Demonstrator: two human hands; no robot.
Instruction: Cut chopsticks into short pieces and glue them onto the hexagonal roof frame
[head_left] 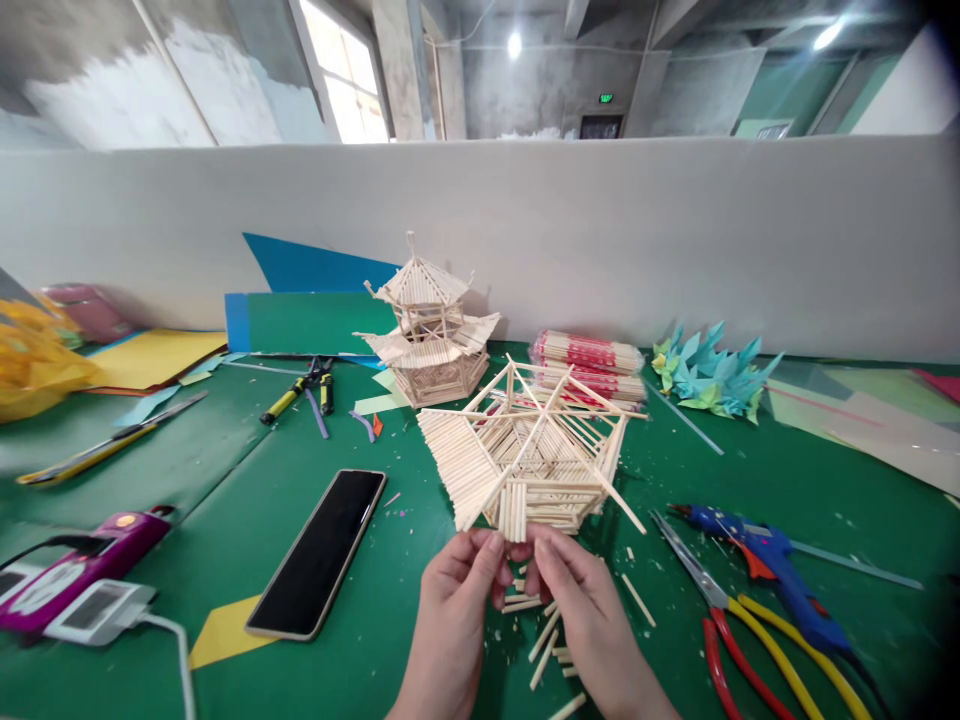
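Note:
Both hands meet at the front edge of an unfinished wooden-stick pavilion model [547, 490]. My left hand [461, 595] and my right hand [585, 600] pinch the lower end of a small row of short wooden sticks [514, 512], standing side by side against the model's front edge. Some fingertips are hidden behind the thumbs. On the model's left, a roof panel [457, 460] of close-laid sticks covers one section. Bare roof beams cross above the other sections. Loose cut sticks [544, 632] lie on the table beneath and between my hands.
Behind stands a two-tiered stick pagoda [431, 345], beside wrapped stick bundles [589, 355]. On the right lie a blue glue gun [772, 565] and scissors [724, 600]. A phone [319, 555], power strip [90, 570], utility knife [112, 440] and pliers [300, 390] lie left.

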